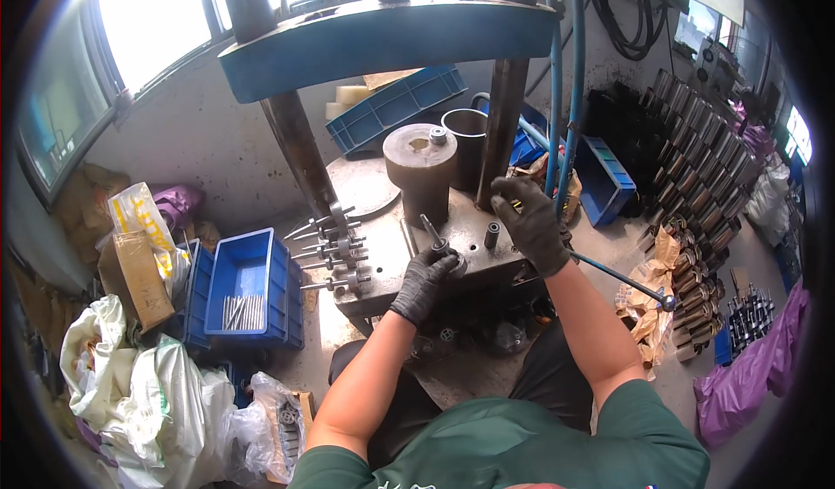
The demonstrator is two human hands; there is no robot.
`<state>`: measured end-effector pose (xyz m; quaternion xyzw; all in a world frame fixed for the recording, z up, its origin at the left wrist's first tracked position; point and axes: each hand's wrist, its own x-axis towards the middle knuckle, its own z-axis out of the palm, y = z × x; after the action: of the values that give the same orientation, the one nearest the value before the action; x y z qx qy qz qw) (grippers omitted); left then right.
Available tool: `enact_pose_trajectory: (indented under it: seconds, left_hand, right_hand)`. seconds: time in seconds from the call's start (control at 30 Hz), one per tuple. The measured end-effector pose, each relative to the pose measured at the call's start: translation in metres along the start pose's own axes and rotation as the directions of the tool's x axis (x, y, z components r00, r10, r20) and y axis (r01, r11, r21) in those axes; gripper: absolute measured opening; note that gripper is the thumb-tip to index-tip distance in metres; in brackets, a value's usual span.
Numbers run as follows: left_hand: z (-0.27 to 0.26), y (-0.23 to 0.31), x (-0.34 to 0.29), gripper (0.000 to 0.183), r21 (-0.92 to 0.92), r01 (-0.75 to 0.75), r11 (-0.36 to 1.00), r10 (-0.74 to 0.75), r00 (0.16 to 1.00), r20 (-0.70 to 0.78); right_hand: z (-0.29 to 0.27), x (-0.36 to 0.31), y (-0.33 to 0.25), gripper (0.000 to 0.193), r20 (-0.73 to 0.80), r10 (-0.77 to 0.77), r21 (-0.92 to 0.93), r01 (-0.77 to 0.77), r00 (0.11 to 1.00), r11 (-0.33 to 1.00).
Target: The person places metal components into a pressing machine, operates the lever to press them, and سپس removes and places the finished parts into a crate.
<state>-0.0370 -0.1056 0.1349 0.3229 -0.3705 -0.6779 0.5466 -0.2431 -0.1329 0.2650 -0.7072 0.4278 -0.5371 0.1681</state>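
My left hand (pixel 426 280), in a dark glove, is closed around a metal shaft (pixel 430 228) that stands tilted up at the front of the press table (pixel 391 267). A ring-like collar sits on the shaft by my fingertips; the lower end is partly hidden. To the right, my right hand (pixel 532 228), gloved too, is raised over the table with fingers bent and slightly apart, and I see nothing in it. Just left of it a small dark metal sleeve (pixel 492 235) stands upright. Behind both hands rises a thick round steel block (pixel 419 159) with a small ring (pixel 437 134) on top.
A blue press crossbeam (pixel 391 46) spans two steel columns. Several shafts with collars (pixel 335 246) line the table's left edge. A blue bin (pixel 252 289) holds metal rods. A lever with a ball end (pixel 667 302) sticks out at right, near stacked metal tubes (pixel 696 167).
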Motion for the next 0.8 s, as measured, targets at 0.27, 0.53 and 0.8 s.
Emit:
enact_pose_trajectory:
  seconds: [0.27, 0.53, 0.8]
  left_hand:
    - [0.002, 0.012, -0.038, 0.043, 0.218, -0.186, 0.958, 0.197, 0.980, -0.030]
    - [0.055, 0.080, 0.015, 0.050, -0.005, -0.431, 0.902, 0.431, 0.900, 0.069]
    - [0.060, 0.169, 0.145, 0.026, 0.495, -0.501, 0.709, 0.593, 0.804, -0.036]
  right_hand:
    - [-0.178, -0.094, -0.069, 0.027, 0.138, -0.124, -0.448, 0.173, 0.983, 0.877]
    - [-0.262, -0.109, -0.050, 0.039, 0.358, 0.338, -0.768, 0.068, 0.870, 0.637]
    - [-0.254, -0.096, -0.053, 0.045, 0.511, 0.420, -0.738, 0.133, 0.750, 0.662]
